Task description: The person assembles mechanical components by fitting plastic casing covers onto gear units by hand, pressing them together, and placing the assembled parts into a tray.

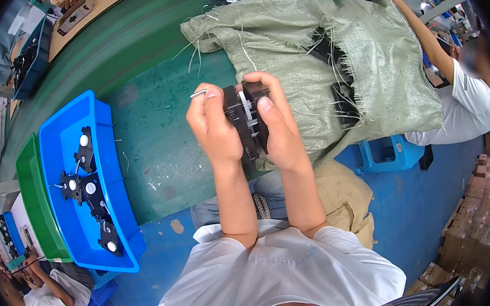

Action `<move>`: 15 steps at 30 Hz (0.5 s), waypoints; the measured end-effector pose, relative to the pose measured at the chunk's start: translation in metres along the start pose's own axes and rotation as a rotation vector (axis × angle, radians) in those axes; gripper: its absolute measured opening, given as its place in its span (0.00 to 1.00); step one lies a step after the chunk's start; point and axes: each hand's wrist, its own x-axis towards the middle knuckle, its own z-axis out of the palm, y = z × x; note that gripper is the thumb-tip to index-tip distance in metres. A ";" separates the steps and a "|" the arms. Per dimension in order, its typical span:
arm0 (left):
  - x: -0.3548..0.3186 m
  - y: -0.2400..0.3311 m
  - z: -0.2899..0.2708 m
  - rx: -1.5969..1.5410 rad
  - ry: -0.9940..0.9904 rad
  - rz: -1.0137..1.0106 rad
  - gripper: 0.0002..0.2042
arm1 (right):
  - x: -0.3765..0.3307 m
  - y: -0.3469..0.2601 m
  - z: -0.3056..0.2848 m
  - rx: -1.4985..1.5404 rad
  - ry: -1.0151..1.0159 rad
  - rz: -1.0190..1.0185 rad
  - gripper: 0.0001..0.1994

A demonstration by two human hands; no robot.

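A workshop with a blue floor and a green table (157, 144); stacked cardboard boxes (473, 228) line the right wall, and other people work at the far edges of the table. A frayed woven sack (302, 46) lies open on the table ahead, with dark parts showing through its torn mouth.

Both of the person's hands are raised over the table's near edge, in front of the sack. Between them is a black plastic part (247, 118) with a white piece at its centre. The right hand (279, 135) has its grip closed on the part, thumb across the top and fingers wrapped behind. The left hand (215, 126) is closed too, pressed against the part's left side, with a small metal pin (198, 93) pinched at its fingertips and sticking out to the left.

To the left, a blue bin (61, 135) sits on the table edge with several similar black parts (91, 191) lying in it, each with a white disc; a green bin (29, 191) stands just beside it.

By the look of it, the step in hand is fitting the pin into the part. Next the pin would have to be lined up with its hole, which cannot be made out here, while the right hand keeps the part steady; a skewed pin could jam or slip from the fingers.
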 end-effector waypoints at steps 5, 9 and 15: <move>-0.001 0.004 0.001 -0.027 -0.032 -0.034 0.12 | 0.006 -0.003 -0.002 -0.177 -0.014 -0.064 0.19; -0.003 0.012 -0.003 0.181 -0.077 -0.043 0.12 | 0.007 -0.007 -0.006 -0.276 -0.084 -0.035 0.17; 0.000 0.009 -0.004 0.170 -0.074 -0.042 0.12 | 0.012 -0.005 -0.002 -0.197 -0.066 -0.084 0.17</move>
